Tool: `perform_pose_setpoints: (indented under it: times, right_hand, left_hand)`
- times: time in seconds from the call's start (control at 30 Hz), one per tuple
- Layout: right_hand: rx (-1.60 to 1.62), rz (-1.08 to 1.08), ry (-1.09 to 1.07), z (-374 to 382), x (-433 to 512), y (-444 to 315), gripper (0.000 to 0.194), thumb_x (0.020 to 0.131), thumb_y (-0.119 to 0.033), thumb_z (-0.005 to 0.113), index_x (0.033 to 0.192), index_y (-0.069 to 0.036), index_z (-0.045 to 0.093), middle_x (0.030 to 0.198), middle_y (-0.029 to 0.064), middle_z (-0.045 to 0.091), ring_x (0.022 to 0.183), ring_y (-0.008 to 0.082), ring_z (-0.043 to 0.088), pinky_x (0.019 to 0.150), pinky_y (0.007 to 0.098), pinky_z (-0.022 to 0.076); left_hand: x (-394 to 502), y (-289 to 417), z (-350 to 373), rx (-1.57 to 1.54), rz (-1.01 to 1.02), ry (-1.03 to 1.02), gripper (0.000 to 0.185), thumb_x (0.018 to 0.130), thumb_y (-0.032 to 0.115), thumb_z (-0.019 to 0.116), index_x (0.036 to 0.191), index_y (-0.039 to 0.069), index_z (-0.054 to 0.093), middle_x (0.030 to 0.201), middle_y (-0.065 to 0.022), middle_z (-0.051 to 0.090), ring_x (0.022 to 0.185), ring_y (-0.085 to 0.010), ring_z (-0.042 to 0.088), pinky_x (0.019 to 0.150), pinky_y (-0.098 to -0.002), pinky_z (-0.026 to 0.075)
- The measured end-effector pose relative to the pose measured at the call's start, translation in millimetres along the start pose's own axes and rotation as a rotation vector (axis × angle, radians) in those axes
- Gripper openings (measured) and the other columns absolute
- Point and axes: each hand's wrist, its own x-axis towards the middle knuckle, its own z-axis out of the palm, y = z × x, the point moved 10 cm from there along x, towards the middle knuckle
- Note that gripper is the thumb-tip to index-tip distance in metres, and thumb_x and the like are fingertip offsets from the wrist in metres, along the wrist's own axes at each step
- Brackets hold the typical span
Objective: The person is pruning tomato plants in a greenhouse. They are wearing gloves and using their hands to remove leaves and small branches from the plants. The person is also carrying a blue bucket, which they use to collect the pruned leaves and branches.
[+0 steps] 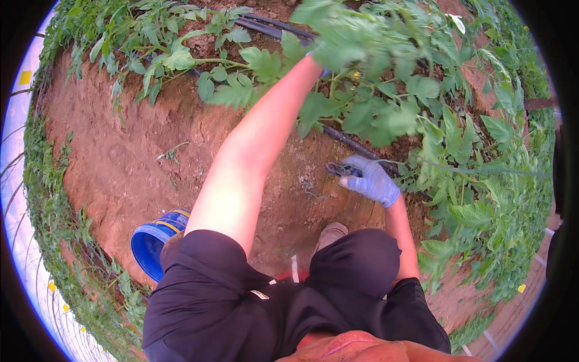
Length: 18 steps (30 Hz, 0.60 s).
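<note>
My left arm reaches up into the leaves of a tomato-like plant point(375, 113). Foliage covers most of my left hand point(324, 71); only bits of a blue glove show, so its grip is hidden. Leaves above it are blurred. In a thin blue glove, my right hand point(373, 181) is shut on a small dark clip-like tool point(341, 170), held just above the soil. A thin green string point(479, 171) stretches from near this hand rightward across the plants. A small yellow flower point(356, 75) shows among the leaves near my left wrist.
Black irrigation hoses point(262, 28) run along the plant row; another hose length point(348, 138) passes behind my right hand. A blue bucket point(147, 249) leans beside my leg. Loose string point(312, 191) lies on the reddish soil point(122, 149). My shoe point(332, 235) is below.
</note>
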Motion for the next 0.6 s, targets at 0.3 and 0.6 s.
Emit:
perform_pose_setpoints:
  times: [0.3, 0.6]
  right_hand:
    - [-0.518, 0.156, 0.636, -78.0, 54.5, -1.0, 0.056, 0.091, -0.049, 0.06, 0.128, -0.006, 0.061, 0.122, 0.0193, 0.065, 0.112, 0.0359, 0.06, 0.098, 0.0454, 0.0456]
    - [-0.512, 0.188, 0.621, -104.9, 108.2, 35.9, 0.072, 0.094, -0.057, 0.051, 0.146, -0.007, 0.044, 0.15, 0.0187, 0.044, 0.137, 0.0374, 0.041, 0.118, 0.0478, 0.0256]
  left_hand:
    - [-14.3, 60.2, 46.8, 0.472, -0.073, 0.158, 0.081, 0.073, 0.046, 0.084, 0.13, -0.005, 0.058, 0.125, -0.0224, 0.065, 0.114, -0.034, 0.064, 0.099, -0.0387, 0.05]
    - [-20.5, 62.9, 54.8, 0.453, -0.065, 0.206, 0.075, 0.07, 0.046, 0.086, 0.122, -0.003, 0.064, 0.112, -0.0221, 0.07, 0.102, -0.034, 0.068, 0.091, -0.0392, 0.053]
